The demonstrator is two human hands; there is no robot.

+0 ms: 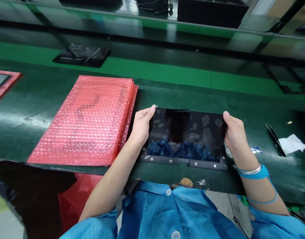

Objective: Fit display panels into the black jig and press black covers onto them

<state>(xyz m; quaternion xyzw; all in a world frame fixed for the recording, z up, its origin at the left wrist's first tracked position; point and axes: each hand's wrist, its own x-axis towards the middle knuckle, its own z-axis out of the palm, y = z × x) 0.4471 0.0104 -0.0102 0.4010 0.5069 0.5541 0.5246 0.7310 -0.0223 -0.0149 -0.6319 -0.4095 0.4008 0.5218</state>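
Observation:
Between my two hands is a flat black display panel (192,136) with a glossy, reflective face and a dark lower edge dotted with small screws. My left hand (141,125) grips its left side, thumb on the upper left corner. On the opposite side my right hand (235,132) is closed on the upper right edge, the thumb on the front. Pale smudges or film marks show across the glass. The fingers behind the panel are hidden. A blue wrist strap (263,173) and a silver bangle circle my right wrist.
A stack of red bubble-wrap pouches (85,119) lies left of the panel on the dark green workbench (167,94). Tweezers (275,139) and a white paper scrap (293,144) lie at right. Another black panel (80,56) rests at the back left; red bubble wrap hangs below the bench.

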